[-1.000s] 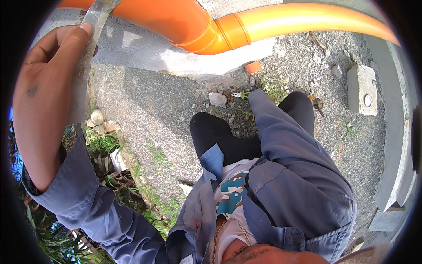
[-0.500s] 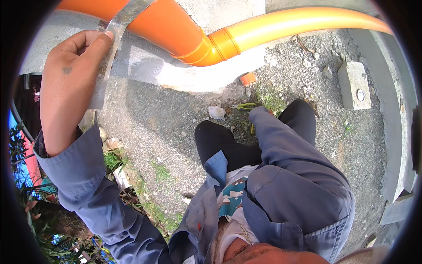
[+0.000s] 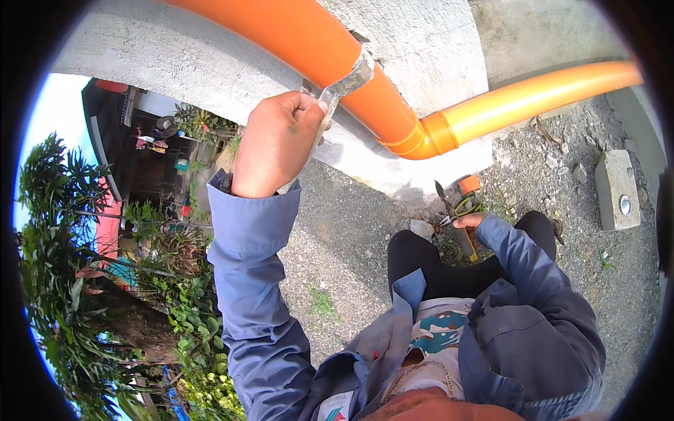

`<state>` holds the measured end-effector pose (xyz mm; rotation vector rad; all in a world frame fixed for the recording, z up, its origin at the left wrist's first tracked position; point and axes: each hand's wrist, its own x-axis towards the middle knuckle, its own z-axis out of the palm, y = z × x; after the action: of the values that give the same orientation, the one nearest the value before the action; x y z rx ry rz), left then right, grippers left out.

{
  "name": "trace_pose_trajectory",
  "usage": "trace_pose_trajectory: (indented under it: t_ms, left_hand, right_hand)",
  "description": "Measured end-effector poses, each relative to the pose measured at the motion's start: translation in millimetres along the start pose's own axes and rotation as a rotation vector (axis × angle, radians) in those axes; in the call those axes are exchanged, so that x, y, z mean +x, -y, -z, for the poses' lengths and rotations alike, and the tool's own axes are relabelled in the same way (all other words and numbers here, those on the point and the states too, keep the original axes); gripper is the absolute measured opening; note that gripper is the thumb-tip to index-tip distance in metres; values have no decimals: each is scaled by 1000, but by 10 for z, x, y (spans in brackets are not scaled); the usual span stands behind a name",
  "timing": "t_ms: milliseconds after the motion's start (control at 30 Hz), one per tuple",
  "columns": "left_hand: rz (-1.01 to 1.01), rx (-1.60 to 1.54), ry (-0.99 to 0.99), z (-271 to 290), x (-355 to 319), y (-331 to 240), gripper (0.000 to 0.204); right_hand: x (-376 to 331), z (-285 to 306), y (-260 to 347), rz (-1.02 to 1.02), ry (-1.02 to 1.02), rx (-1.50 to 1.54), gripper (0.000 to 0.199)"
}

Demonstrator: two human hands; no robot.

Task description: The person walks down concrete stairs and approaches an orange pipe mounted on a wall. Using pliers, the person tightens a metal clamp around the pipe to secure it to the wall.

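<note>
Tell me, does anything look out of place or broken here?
One small oddity: a short orange piece sits on the gravel, apart from the pipe, perhaps an offcut. The strap in the left hand is bent, but nothing looks clearly broken.

Outdoor yard or building site beside building: sunlit gravel ground (image 3: 344, 238), rough grey wall (image 3: 175, 63), thick orange pipe (image 3: 309, 42) running along it, loose concrete block (image 3: 618, 193). Leafy tree (image 3: 60, 210), low green plants (image 3: 203, 330), bright sky (image 3: 53, 112); dark roofed structure (image 3: 144, 168) beyond. Whether home, cannot tell.
</note>
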<state>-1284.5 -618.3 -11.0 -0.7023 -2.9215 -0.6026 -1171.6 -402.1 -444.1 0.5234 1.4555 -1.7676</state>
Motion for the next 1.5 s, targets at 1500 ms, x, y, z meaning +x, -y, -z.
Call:
trace_pose_trajectory:
  t_ms: [1500]
  left_hand:
    - [159,-98,-41,-81,-119,-93,31]
  right_hand:
    - [-881,-829,2142,1212,168,-389,81]
